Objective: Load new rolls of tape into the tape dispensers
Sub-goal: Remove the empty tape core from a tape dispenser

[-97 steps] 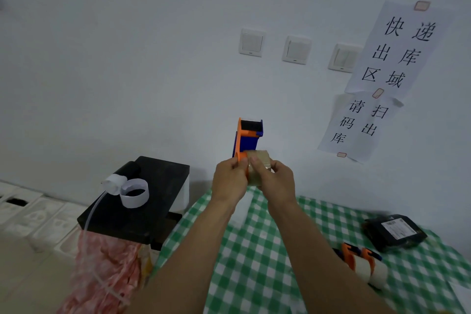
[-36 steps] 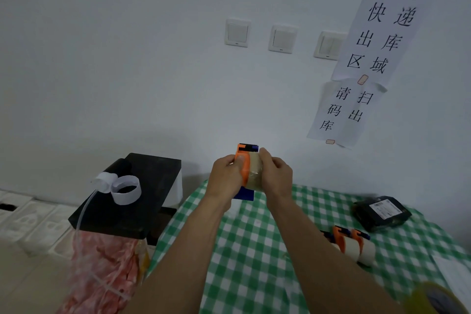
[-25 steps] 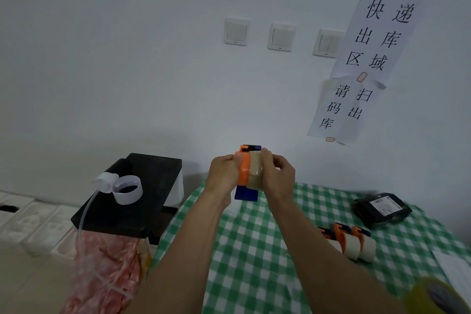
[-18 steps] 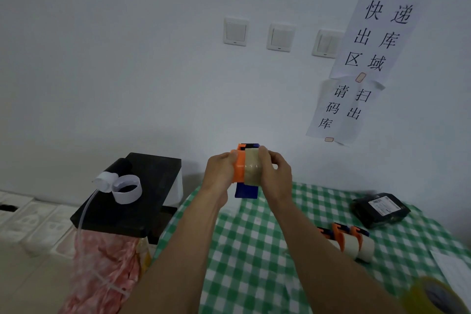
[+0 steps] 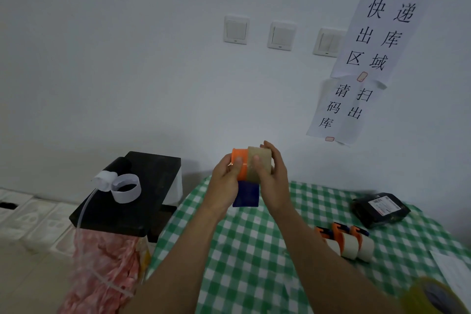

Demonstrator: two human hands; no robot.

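Both hands hold the work above the green-checked tablecloth [image 5: 254,250]. The left hand [image 5: 225,182] grips the orange-and-blue tape dispenser [image 5: 242,174], thumb curled over its orange side plate. The right hand [image 5: 275,182] wraps around the tan tape roll [image 5: 265,154], which sits flush against the dispenser and is apparently on its hub. Three loaded dispensers [image 5: 349,243] lie on the cloth to the right.
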